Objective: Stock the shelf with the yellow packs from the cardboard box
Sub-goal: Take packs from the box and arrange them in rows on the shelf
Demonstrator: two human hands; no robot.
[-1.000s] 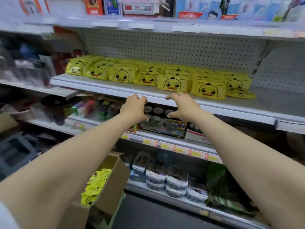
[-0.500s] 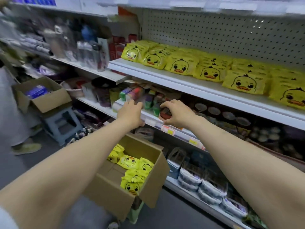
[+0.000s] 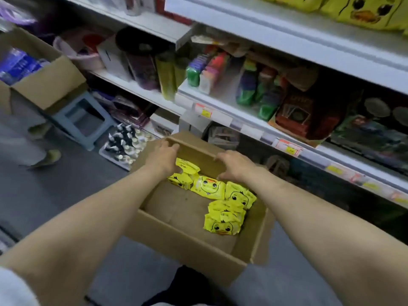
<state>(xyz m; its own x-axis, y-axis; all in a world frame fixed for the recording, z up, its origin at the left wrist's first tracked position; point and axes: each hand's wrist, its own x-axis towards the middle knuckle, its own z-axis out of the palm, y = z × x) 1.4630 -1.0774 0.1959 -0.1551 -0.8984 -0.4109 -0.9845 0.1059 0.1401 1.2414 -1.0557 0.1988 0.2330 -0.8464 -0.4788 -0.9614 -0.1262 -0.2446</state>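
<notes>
An open cardboard box sits low in front of me, with several yellow duck-face packs lying along its right and far side. My left hand hovers over the box's far left corner, fingers loosely bent and holding nothing. My right hand hangs just above the far packs, fingers spread and curved downward, empty. More yellow packs line the white shelf at the top right.
Lower shelves hold bottles and boxed goods with price tags on the edges. A second cardboard box rests on a grey stool at left. Another person's feet stand on the grey floor. A tray of small bottles lies beside the box.
Both hands have dropped from the shelf edge down to the cardboard box, and my view has tilted downward with them. They hold nothing throughout.
</notes>
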